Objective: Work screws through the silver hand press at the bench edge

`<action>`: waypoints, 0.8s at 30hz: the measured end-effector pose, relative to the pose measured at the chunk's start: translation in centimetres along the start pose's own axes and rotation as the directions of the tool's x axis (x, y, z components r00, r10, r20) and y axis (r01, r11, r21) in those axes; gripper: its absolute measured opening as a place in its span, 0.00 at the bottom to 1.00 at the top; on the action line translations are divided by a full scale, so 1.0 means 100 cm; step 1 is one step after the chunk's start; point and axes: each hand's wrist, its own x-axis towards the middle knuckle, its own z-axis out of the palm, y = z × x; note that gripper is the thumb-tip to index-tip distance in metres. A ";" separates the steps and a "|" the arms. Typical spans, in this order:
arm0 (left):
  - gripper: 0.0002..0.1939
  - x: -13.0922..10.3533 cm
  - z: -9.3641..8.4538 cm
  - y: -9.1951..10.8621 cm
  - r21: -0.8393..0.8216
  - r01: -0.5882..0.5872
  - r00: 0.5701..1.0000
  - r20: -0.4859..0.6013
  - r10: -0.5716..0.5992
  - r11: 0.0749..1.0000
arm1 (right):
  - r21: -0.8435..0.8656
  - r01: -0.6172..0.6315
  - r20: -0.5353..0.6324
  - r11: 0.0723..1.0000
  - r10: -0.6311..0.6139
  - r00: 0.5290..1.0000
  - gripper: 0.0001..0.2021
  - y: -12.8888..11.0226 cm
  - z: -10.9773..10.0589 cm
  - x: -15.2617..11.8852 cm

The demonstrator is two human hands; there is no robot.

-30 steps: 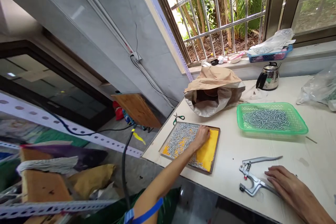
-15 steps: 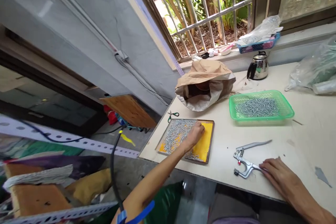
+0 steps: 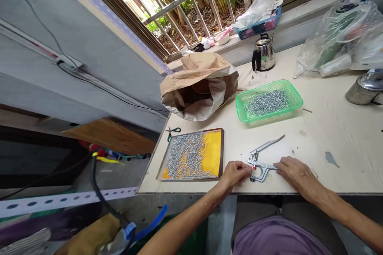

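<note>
left hand (image 3: 237,173) and right hand (image 3: 296,174) at pliers (image 3: 263,172)

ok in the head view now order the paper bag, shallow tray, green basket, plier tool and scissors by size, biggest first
1. Paper bag
2. Shallow tray and green basket: too alike to rank, with the tray nearer the camera
3. Plier tool
4. Scissors

A brown paper bag (image 3: 206,65) gapes open on the desk (image 3: 344,131); green-handled scissors (image 3: 172,130) lie near the desk's left edge; a steel kettle (image 3: 266,55) stands below the windowsill (image 3: 311,6), which carries a blue basket (image 3: 257,28) heaped with clear plastic (image 3: 259,6); a bulging transparent bag (image 3: 335,44) rests at the right, a lidded metal pot (image 3: 363,89) in front of it.
</note>
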 end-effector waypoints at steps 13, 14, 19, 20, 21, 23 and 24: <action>0.20 0.002 0.004 0.009 0.119 0.202 0.968 0.126 -0.217 0.972 | -0.020 0.023 0.038 1.000 -0.022 0.999 0.12 0.000 0.001 0.001; 0.20 0.002 0.003 0.010 0.139 0.200 0.967 0.132 -0.218 0.970 | -0.016 0.020 0.054 1.000 -0.019 0.998 0.12 0.000 -0.001 0.001; 0.20 0.006 0.001 0.011 0.211 0.219 0.947 0.189 -0.259 0.953 | -0.001 0.030 0.129 1.000 -0.030 0.991 0.12 -0.001 -0.007 0.004; 0.20 0.007 0.000 0.011 0.216 0.230 0.939 0.209 -0.275 0.949 | -0.003 0.037 0.142 0.999 -0.036 0.989 0.12 -0.002 -0.008 0.004; 0.20 0.007 0.000 0.010 0.215 0.242 0.930 0.226 -0.289 0.946 | -0.010 0.041 0.152 0.999 -0.039 0.988 0.12 -0.002 -0.008 0.004; 0.20 0.006 0.000 0.009 0.209 0.268 0.917 0.243 -0.316 0.940 | -0.037 0.037 0.165 0.999 -0.031 0.986 0.11 -0.002 -0.009 0.005; 0.20 0.005 0.001 0.007 0.211 0.282 0.913 0.242 -0.329 0.936 | -0.048 0.037 0.168 0.998 -0.028 0.985 0.10 -0.001 -0.009 0.005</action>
